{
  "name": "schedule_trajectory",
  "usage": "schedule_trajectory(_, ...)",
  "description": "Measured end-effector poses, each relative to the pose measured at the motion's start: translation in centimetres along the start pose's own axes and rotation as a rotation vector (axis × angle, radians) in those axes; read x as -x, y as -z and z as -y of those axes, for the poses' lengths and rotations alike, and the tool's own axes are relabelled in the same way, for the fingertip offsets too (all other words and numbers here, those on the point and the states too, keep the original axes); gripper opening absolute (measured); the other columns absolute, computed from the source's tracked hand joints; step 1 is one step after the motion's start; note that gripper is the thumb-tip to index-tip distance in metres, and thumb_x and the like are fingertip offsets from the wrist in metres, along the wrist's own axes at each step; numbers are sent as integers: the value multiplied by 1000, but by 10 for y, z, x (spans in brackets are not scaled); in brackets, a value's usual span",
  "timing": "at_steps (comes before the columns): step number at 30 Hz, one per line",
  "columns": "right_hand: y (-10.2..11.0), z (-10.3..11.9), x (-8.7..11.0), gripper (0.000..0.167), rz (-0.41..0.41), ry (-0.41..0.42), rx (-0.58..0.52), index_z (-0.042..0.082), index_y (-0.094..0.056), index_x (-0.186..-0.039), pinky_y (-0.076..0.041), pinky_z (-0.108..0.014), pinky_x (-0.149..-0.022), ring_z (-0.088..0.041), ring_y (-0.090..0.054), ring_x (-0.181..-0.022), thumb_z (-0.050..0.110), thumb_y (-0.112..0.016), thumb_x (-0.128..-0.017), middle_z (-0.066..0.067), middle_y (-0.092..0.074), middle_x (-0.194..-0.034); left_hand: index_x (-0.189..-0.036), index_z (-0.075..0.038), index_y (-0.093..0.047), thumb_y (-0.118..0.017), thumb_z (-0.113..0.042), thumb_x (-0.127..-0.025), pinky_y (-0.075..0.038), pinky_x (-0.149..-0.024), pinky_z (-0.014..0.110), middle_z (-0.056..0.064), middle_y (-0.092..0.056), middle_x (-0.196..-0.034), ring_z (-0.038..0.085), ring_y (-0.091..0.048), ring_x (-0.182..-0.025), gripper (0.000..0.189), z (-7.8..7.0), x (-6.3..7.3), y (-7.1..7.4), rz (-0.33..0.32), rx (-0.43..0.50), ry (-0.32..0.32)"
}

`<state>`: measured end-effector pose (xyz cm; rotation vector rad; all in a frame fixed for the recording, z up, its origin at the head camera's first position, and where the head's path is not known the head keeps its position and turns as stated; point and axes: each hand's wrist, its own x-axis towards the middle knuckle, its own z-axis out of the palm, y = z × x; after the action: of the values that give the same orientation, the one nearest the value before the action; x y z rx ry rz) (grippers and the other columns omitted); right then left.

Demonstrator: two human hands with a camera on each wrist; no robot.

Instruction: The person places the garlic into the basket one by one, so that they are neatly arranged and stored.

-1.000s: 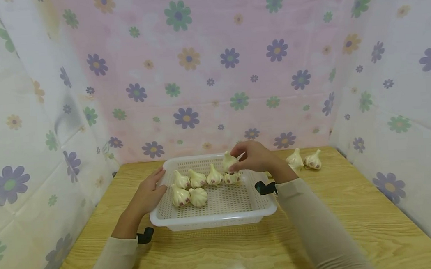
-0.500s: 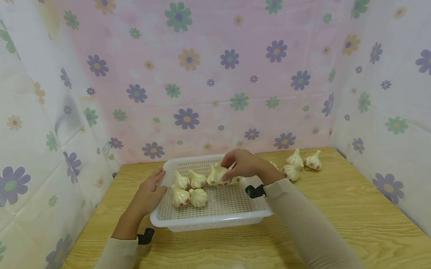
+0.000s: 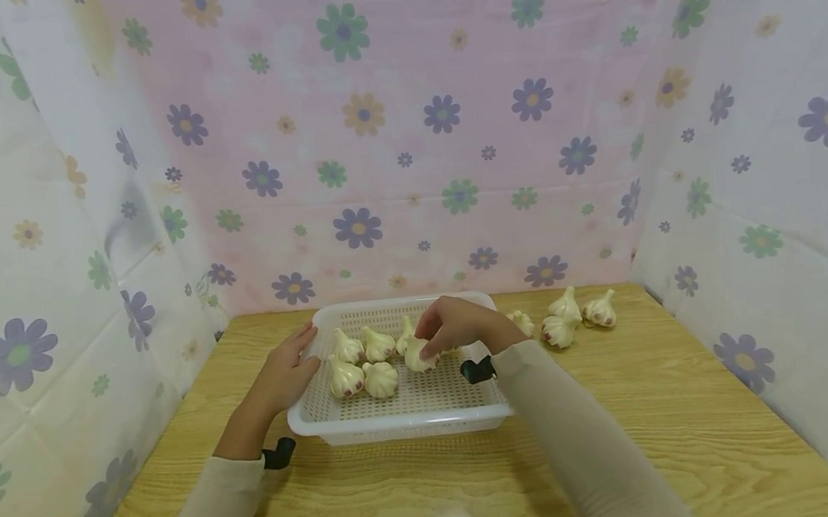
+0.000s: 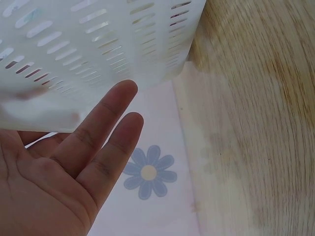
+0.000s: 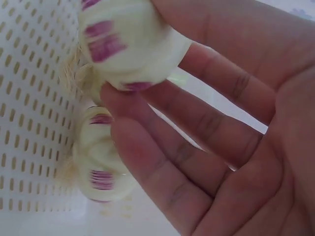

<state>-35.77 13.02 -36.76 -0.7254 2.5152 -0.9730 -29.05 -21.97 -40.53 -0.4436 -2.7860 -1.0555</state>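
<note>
In the head view, my right hand (image 3: 457, 324) pinches a garlic bulb (image 3: 418, 356) low inside a white plastic basket (image 3: 403, 423). The right wrist view shows that held bulb (image 5: 130, 46) with purple patches, gripped by the thumb and fingers; another bulb (image 5: 101, 157) sits just below the fingers. My left hand (image 3: 287, 374) holds the basket's left rim. In the left wrist view two straight fingers (image 4: 110, 105) lie along the outer wall, and blurred finger shapes show through the translucent plastic. Several other bulbs (image 3: 381, 380) lie in the basket's left half; one behind my right hand is mostly hidden.
On the wooden table (image 3: 414, 488), right of the basket, several more garlic bulbs (image 3: 558, 331) lie loose, one (image 3: 521, 323) partly behind my right wrist. Flower-patterned cloth (image 3: 406, 132) hangs around the table at the back and sides.
My right hand has carried the garlic bulb down and to the left, from above the back row to in front of it. My left hand and the basket have stayed put.
</note>
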Motion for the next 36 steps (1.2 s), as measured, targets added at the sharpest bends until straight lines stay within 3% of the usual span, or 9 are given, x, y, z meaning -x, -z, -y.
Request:
schedule_trajectory(9,-8,0,-4,35,44,-45,-55,9,-79,-112,-64,-36,-76,-19,-75,-79,18,-90,-79,-1,-79,-99,-159,2,-35,-48,-18,-100,-28,-122,63,15,-25,-171,45,-25,-155,64,0,1,0,8,-2,1)
schedule_trajectory(15,-11,3,-6,29,46,-76,-36,11,-81,-106,-64,-39,-78,-25,-77,-85,19,-90,-80,0,-78,-96,-158,2,-36,-49,-17,-99,-28,-122,63,17,-27,-170,46,-26,-154,63,0,1,0,0,-14,-7)
schedule_trajectory(20,-13,4,-6,24,55,-86,-17,13,-82,-104,-64,-38,-78,-21,-77,-83,18,-89,-81,1,-79,-96,-158,4,-37,-49,-16,-99,-29,-121,63,18,-28,-169,47,-27,-153,63,0,1,0,-9,-12,-19)
schedule_trajectory(36,-16,1,-10,26,65,-83,-10,16,-81,-104,-64,-40,-76,-25,-76,-82,22,-90,-80,2,-78,-95,-157,4,-37,-49,-15,-99,-30,-120,63,17,-28,-169,47,-28,-153,63,-1,0,-1,-16,-9,-18)
